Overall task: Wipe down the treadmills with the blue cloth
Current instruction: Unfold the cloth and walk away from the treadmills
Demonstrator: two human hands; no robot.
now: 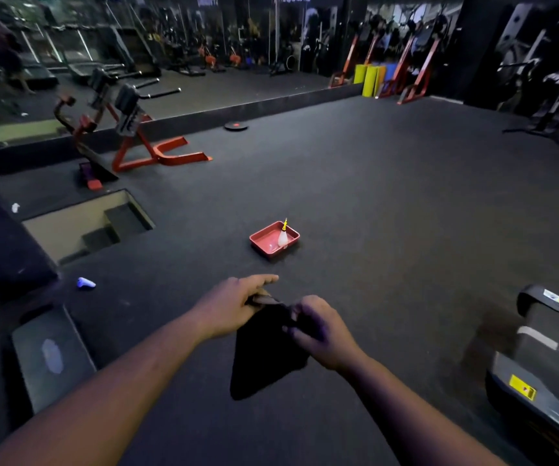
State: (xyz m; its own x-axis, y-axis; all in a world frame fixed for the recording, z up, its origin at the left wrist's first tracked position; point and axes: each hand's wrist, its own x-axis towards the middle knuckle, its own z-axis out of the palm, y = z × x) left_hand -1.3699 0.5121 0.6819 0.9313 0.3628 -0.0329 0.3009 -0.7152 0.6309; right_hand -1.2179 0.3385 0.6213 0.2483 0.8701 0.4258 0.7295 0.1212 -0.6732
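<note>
Cloth: You hold the cloth (268, 351) up in front of you, above the gym floor (389, 203). It looks almost black in this dim light, so you cannot tell its blue colour here.
Left hand: Your left hand (234, 306) has a grip on the top edge of the cloth with the thumb, and the fingers point out straight.
Right hand: Your right hand (318, 327) has its fingers curled tight on the other top corner, so the grip is holding cloth.
Treadmill: One treadmill (540, 375) shows at your lower right, well apart from the cloth. Nothing touches it now.
Tray: A red tray (264, 245) sits on the floor ahead of you, with a small squeeze bottle (283, 235) standing in it.
Done so far: You have the cloth in both hands. That looks like the only step done.
Still to do: It seems no wiping has begun. You likely need to turn to the treadmill and rub it clean.
</note>
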